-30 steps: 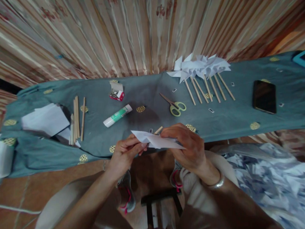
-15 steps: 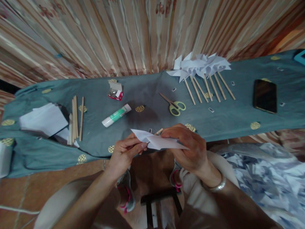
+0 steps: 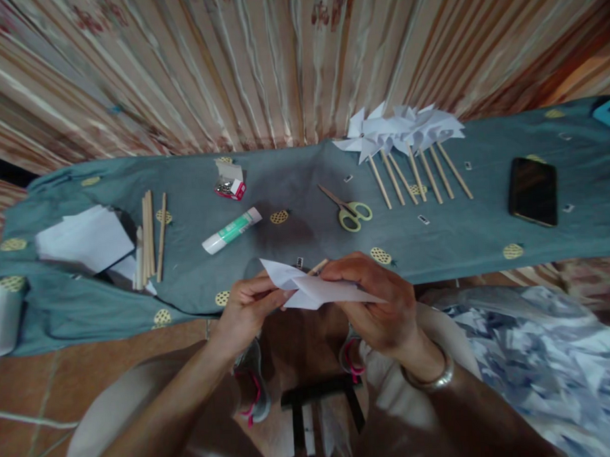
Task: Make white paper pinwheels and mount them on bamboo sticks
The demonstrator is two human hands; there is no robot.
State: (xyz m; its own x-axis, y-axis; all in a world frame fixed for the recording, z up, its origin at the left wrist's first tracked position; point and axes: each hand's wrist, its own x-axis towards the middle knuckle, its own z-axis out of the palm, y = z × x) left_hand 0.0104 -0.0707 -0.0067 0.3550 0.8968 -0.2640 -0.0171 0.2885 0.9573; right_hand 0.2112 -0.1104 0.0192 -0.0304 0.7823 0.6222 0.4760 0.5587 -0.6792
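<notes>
Both my hands hold a white paper pinwheel (image 3: 317,288) in front of the table's near edge. My left hand (image 3: 251,302) pinches its left side between thumb and fingers. My right hand (image 3: 375,296) is closed around its right side, with a bracelet on that wrist. The tip of a wooden stick (image 3: 318,267) shows behind the paper; the rest of the stick is hidden. Beyond my hands lie green-handled scissors (image 3: 352,212) and a white and green glue stick (image 3: 232,231).
A green cloth (image 3: 293,189) covers the table. At the back right lie several finished pinwheels (image 3: 406,133), with a phone (image 3: 532,192) further right. To the left are wooden sticks (image 3: 148,237), paper sheets (image 3: 88,239) and a small open box of metal pins (image 3: 230,184).
The pinwheel has tilted and turned slightly, so more of its right blade faces me. Both hands keep their hold and have barely shifted.
</notes>
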